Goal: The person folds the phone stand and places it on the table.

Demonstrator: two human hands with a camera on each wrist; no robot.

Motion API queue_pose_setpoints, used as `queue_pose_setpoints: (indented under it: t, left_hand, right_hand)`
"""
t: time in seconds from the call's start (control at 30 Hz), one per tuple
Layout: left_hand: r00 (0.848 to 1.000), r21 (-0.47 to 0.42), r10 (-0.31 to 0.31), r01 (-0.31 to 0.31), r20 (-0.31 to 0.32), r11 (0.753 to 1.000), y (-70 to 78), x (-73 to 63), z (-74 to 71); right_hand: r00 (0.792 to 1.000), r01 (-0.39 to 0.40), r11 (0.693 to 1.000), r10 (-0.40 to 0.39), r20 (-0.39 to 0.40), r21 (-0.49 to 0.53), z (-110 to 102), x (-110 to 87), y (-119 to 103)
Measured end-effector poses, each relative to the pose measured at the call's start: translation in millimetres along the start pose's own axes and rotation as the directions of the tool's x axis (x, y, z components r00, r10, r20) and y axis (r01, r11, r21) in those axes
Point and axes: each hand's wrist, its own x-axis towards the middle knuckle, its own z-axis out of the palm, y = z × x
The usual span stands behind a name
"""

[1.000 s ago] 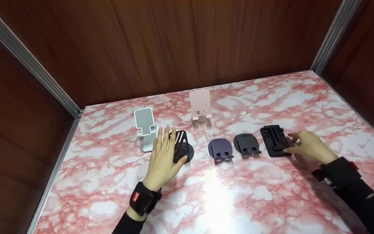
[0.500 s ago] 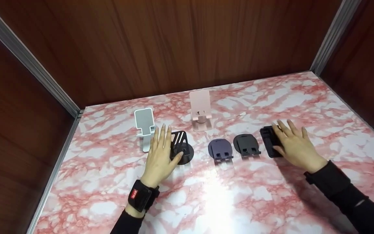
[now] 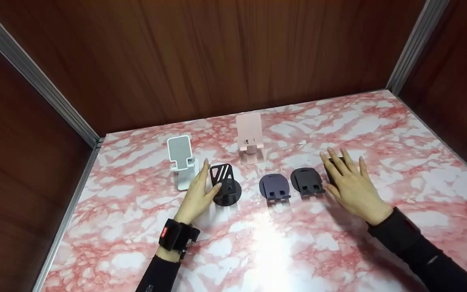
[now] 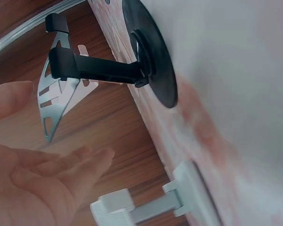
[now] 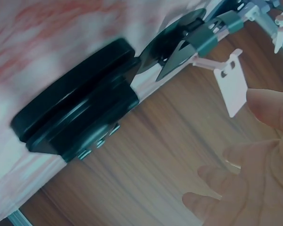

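My left hand (image 3: 195,198) stands on edge just left of a black phone stand (image 3: 227,198) with a slotted plate raised on a round base. In the left wrist view, its thumb and fingers are spread, apart from the slotted plate (image 4: 54,110). My right hand (image 3: 353,194), fingers extended, hovers over a folded black rectangular phone stand (image 5: 78,106) and hides most of it in the head view. A gap shows between that hand and the folded stand in the right wrist view. Neither hand holds anything.
Between the hands lie folded round-based phone stands, one purple (image 3: 273,185) and one dark grey (image 3: 306,179). A pink phone stand (image 3: 249,127) stands upright behind them. Left of my left hand is a white-and-grey phone stand (image 3: 180,151). Wood-grain panels (image 3: 217,61) border the marbled table (image 3: 136,227).
My right hand has moved from the folded black stand's right side to above it, fingers now extended. My left hand has shifted slightly left and turned on edge, uncovering more of the slotted stand.
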Motion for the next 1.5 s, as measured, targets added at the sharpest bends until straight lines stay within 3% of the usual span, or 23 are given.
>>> queue_pose_setpoints:
  t: [0.2,0.5,0.8,1.0,1.1,1.27,1.5]
  left_hand:
    - [1.000,-0.161,0.016,-0.015,0.004,0.987,-7.3,6.5,2.9]
    - [0.999,-0.264,-0.030,0.026,-0.012,0.964,-14.4,10.3,8.0]
    - [0.989,-0.386,-0.146,0.134,-0.002,0.913,-13.8,13.6,6.5]
    - [0.981,-0.479,-0.193,0.181,0.024,0.859,-4.5,16.4,5.8]
    - [0.984,-0.519,-0.177,0.164,0.024,0.839,4.6,17.1,4.2]
    - [0.995,-0.555,-0.100,0.094,0.019,0.827,28.3,17.4,-0.9]
    - [1.000,-0.545,0.021,-0.008,0.018,0.838,52.8,19.2,3.8]
  right_hand:
    - [1.000,0.016,1.000,-0.016,-0.003,0.007,2.8,0.1,-7.5]
    - [0.999,0.055,0.998,-0.055,-0.002,-0.015,7.5,-0.2,-12.2]
    - [0.998,0.068,0.998,-0.068,0.006,0.014,9.4,1.2,-17.1]
    - [0.997,0.079,0.996,-0.080,0.022,0.038,10.6,6.4,-24.0]
    - [0.996,0.087,0.995,-0.088,0.028,0.044,10.2,11.0,-29.3]
    - [0.994,0.073,0.995,-0.079,0.078,0.068,8.8,20.2,-40.2]
    - [0.988,0.069,0.985,-0.089,0.124,0.157,7.9,34.5,-58.2]
